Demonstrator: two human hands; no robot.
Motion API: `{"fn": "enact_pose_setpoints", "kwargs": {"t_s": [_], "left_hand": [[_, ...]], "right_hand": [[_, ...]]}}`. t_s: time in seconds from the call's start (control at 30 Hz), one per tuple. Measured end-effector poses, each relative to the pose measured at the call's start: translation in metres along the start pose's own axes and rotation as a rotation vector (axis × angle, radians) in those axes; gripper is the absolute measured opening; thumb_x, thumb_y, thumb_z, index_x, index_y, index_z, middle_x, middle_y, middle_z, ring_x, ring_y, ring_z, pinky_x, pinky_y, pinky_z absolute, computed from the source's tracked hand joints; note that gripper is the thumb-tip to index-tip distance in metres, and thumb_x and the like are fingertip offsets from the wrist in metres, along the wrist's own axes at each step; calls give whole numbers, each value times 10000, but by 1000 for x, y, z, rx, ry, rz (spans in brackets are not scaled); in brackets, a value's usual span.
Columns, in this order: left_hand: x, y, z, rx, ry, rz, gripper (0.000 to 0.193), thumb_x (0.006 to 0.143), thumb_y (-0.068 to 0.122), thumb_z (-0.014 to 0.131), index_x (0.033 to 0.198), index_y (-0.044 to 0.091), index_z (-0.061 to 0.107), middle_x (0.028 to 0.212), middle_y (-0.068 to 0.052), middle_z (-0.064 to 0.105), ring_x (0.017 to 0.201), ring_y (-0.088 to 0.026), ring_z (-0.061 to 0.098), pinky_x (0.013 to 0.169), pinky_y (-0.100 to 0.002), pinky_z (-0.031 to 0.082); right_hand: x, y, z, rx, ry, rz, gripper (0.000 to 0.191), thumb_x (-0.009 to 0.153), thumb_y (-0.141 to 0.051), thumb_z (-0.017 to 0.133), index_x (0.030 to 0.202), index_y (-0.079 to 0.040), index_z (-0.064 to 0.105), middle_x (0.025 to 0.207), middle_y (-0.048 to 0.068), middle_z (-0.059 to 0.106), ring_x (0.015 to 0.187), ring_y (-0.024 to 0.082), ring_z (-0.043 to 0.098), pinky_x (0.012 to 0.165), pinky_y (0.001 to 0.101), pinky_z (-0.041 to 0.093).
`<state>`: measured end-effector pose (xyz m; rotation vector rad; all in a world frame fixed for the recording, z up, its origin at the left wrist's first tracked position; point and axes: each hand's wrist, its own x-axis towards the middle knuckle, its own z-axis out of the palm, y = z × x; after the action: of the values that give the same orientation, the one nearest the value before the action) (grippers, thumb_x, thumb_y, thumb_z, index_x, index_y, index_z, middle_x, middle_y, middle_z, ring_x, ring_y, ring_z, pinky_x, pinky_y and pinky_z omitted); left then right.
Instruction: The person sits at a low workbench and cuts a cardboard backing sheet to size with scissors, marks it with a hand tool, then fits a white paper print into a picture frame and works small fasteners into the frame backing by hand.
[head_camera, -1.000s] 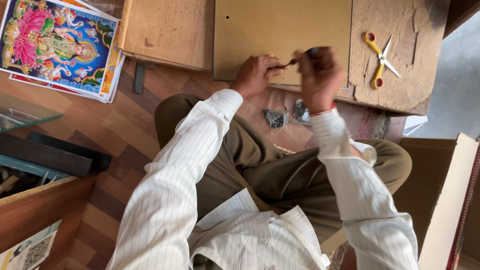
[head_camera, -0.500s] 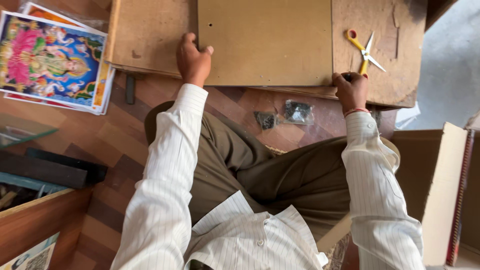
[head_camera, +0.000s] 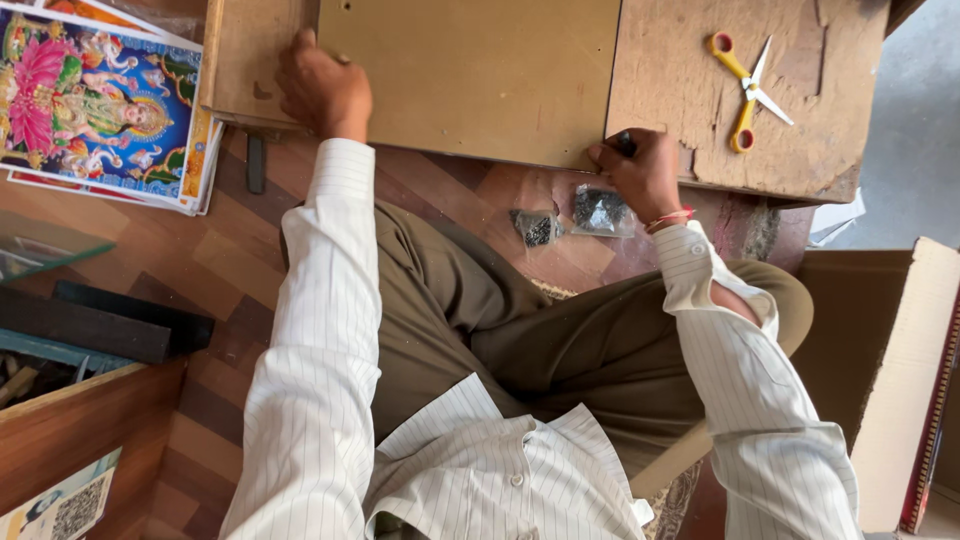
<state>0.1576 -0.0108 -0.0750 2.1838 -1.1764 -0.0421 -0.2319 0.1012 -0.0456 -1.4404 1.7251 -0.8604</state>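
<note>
Brown board (head_camera: 480, 75): lies flat on your bench (head_camera: 700, 90), reaching its near edge. Your left hand (head_camera: 322, 90) rests curled on the board's left edge, fingers pressing down. Your right hand (head_camera: 640, 172) grips the board's near right corner, a small dark tool (head_camera: 624, 146) pinched inside it. Scissors (head_camera: 745, 90), yellow-handled, open: bench's right part. Two small clear bags (head_camera: 572, 218): floor, below the near edge. Colourful prints (head_camera: 100, 100): stacked left of the bench.
</note>
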Motion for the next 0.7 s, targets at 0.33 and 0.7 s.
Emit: {"fn": "enact_pose_setpoints", "kwargs": {"t_s": [0.33,0.7], "left_hand": [[-116,67,-9,-578,-510,871,288,730,73,890,991,75,767,1094,-82,636,1034,-308,599,916,-433,491],[-117,75,-17,-504,-588,797,308,748,113,884,1035,112,773,1128,-34,617,1047,-273,575,966,-413,460]], "right_hand": [[56,54,-31,-82,308,-52,461,869,62,625,1328,29,603,1138,175,633,940,242,654,762,335,555],[-38,0,5,-457,148,-662,81,1017,-45,669,1039,-87,734,933,100,719,733,245,688,633,347,529]]}}
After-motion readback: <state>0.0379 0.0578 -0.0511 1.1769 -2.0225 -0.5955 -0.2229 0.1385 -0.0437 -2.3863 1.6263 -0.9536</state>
